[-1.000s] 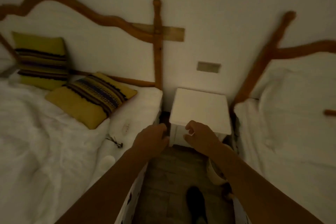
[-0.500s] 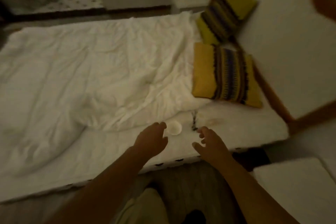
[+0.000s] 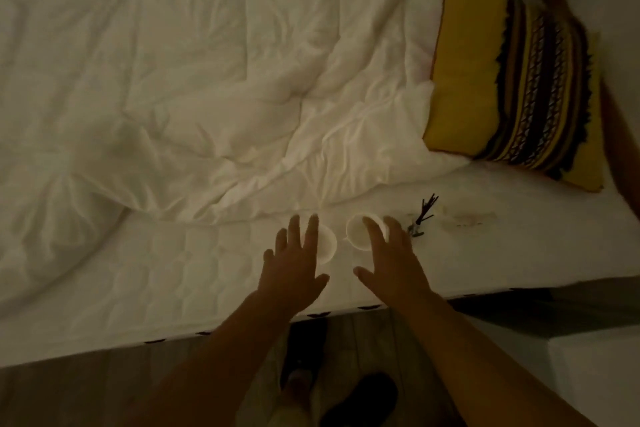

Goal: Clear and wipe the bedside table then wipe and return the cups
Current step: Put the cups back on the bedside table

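While both hands, left (image 3: 294, 267) and right (image 3: 391, 260), hover spread above the two cups (image 3: 358, 236) near the bed's (image 3: 173, 274) front edge, each grip should encircle its cup squarely.

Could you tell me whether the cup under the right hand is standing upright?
Upright: the cup shows its round open rim facing up on the mattress.

I am looking down at the bed (image 3: 194, 263), its bare quilted mattress edge carrying two white cups: the left cup (image 3: 327, 243) and the right cup (image 3: 356, 236) are sitting just beside each other. A bundle of dark sticks (image 3: 424, 215) is lying near the right cup. A rumpled white duvet (image 3: 207, 80) and a yellow striped pillow (image 3: 502, 80) are lying farther back.
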The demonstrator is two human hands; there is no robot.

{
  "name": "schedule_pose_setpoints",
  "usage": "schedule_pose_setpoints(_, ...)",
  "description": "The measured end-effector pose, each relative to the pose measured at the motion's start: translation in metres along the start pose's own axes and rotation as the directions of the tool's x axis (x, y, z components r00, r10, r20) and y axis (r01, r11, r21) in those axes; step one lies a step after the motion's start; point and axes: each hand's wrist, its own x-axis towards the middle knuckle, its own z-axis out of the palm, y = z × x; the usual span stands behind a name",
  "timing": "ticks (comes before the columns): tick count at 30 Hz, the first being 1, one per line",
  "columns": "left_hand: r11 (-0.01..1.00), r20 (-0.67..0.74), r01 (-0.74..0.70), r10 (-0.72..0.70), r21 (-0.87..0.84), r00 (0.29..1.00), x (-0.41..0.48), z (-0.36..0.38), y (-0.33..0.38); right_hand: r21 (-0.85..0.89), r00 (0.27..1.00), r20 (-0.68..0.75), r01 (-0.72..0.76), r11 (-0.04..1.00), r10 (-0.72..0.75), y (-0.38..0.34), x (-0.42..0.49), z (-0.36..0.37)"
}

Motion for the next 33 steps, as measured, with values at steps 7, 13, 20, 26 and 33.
schedule_pose_setpoints(7,0.997,0.015,-0.036,0.035,0.067,0.999,0.084,0.077,-0.007,-0.225,1.000,-0.016,-0.011,0.974,0.007,0.014,0.083,0.080)
schedule_pose_setpoints(13,0.991,0.033,-0.037,0.033,0.129,0.999,0.102,0.101,0.000,-0.097,0.994,-0.111,-0.022,0.995,0.011,0.035,0.095,0.097)
schedule_pose_setpoints(20,0.981,0.139,-0.137,0.118,0.134,0.983,0.074,0.085,0.072,0.075,0.991,-0.079,-0.105,0.992,0.110,0.094,0.016,0.076)
schedule_pose_setpoints(26,0.877,0.208,-0.455,0.421,0.158,0.883,0.058,0.126,0.228,0.156,0.913,-0.168,-0.348,0.925,0.372,0.248,-0.086,0.054)
schedule_pose_setpoints(33,0.692,0.291,-0.696,0.637,0.193,0.714,0.045,0.198,0.423,0.198,0.687,-0.343,-0.614,0.764,0.641,0.422,-0.183,0.013)
